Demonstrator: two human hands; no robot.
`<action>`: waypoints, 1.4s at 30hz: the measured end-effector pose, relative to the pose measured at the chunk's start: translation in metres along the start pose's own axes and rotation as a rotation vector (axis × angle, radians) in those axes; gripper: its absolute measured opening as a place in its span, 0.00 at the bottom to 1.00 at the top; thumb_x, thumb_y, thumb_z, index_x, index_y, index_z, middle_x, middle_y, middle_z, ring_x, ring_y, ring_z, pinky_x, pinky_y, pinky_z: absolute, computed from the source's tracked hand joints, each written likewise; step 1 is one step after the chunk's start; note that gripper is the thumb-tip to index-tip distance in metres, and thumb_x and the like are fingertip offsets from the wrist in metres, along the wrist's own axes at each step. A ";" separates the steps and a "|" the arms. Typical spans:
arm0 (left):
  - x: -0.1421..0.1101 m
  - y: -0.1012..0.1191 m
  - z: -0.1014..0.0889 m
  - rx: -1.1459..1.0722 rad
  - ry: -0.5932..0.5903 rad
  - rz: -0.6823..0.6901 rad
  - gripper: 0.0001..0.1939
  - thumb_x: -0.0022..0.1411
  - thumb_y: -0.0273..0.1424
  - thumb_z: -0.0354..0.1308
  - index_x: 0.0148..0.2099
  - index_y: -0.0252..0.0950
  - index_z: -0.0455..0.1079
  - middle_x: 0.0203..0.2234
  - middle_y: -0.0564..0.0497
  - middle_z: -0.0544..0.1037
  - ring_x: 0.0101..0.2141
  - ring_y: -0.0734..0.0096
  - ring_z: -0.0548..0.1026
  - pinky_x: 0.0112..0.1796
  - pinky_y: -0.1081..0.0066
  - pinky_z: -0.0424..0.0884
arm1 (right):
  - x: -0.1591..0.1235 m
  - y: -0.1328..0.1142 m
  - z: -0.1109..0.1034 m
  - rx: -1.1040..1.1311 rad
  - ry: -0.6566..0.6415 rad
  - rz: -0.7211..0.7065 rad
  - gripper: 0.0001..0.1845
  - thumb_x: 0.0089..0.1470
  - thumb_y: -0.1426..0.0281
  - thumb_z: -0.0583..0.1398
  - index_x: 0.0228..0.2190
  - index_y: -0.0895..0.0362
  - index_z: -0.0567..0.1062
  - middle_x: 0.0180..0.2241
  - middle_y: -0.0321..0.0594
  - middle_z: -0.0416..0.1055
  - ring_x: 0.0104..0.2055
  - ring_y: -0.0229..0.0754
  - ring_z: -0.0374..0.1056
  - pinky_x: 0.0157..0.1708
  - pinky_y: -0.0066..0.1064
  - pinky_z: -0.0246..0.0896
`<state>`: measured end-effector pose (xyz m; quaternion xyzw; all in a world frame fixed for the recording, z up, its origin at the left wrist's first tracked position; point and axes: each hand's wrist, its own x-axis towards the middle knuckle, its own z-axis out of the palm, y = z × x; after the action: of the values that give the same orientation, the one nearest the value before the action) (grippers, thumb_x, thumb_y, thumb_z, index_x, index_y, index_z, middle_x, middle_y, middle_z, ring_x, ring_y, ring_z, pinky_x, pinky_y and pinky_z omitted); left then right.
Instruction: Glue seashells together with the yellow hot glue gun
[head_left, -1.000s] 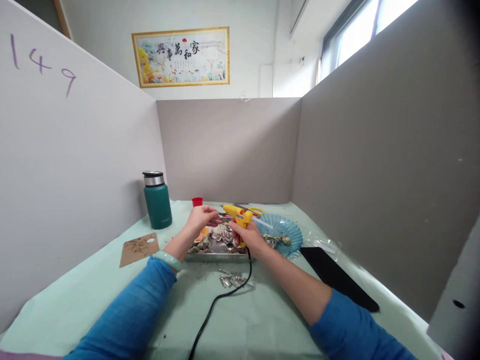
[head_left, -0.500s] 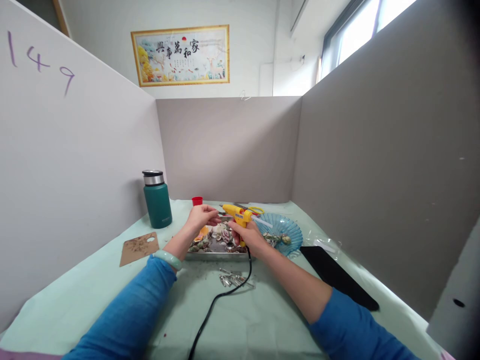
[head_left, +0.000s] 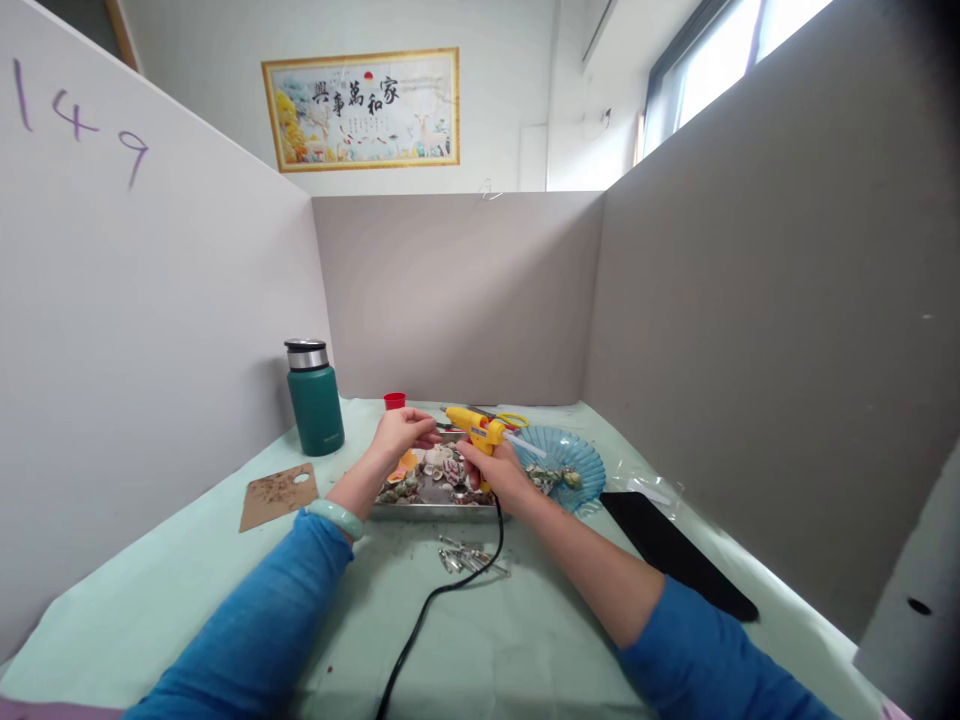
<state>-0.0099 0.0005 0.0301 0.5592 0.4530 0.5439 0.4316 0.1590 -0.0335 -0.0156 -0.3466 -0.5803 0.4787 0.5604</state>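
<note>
My right hand (head_left: 496,470) is wrapped round the handle of a yellow hot glue gun (head_left: 475,427), whose nozzle points left toward my other hand. A translucent glue stick (head_left: 526,444) juts from its rear, and a black cord (head_left: 435,597) hangs from the handle down over the table. My left hand (head_left: 406,434) is pinched closed just left of the nozzle; whatever sits between its fingertips is too small to make out. Below both hands is a metal tray (head_left: 431,512) with shells (head_left: 450,470) and small pieces in it.
A green bottle (head_left: 315,400) and a brown card (head_left: 279,498) are at left. A red cup (head_left: 394,401) and yellow-handled scissors (head_left: 513,420) lie behind the tray. To the right are a blue scalloped plate (head_left: 589,462) and a black strip (head_left: 675,555). Metal pieces (head_left: 466,557) lie in front.
</note>
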 end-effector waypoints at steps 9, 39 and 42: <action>-0.003 0.003 0.002 0.016 -0.009 -0.015 0.08 0.50 0.25 0.65 0.30 0.29 0.69 0.21 0.45 0.79 0.23 0.68 0.78 0.26 0.72 0.74 | 0.001 0.003 -0.002 -0.013 -0.022 -0.008 0.15 0.47 0.58 0.63 0.29 0.57 0.69 0.15 0.29 0.63 0.13 0.31 0.56 0.13 0.24 0.50; -0.007 0.007 0.002 0.028 -0.011 -0.013 0.11 0.46 0.28 0.69 0.29 0.29 0.69 0.20 0.45 0.78 0.23 0.67 0.78 0.27 0.71 0.74 | 0.000 0.002 -0.002 -0.058 -0.028 -0.036 0.16 0.48 0.57 0.62 0.28 0.57 0.69 0.15 0.28 0.62 0.13 0.31 0.55 0.14 0.24 0.49; -0.006 0.006 0.001 0.031 -0.011 -0.008 0.11 0.46 0.28 0.69 0.29 0.29 0.70 0.20 0.45 0.78 0.23 0.66 0.78 0.27 0.72 0.74 | 0.001 0.002 -0.002 -0.059 -0.033 -0.037 0.15 0.48 0.57 0.62 0.27 0.57 0.69 0.15 0.29 0.62 0.13 0.31 0.56 0.14 0.24 0.50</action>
<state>-0.0084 -0.0062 0.0343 0.5671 0.4612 0.5318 0.4276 0.1605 -0.0320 -0.0176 -0.3442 -0.6096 0.4566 0.5490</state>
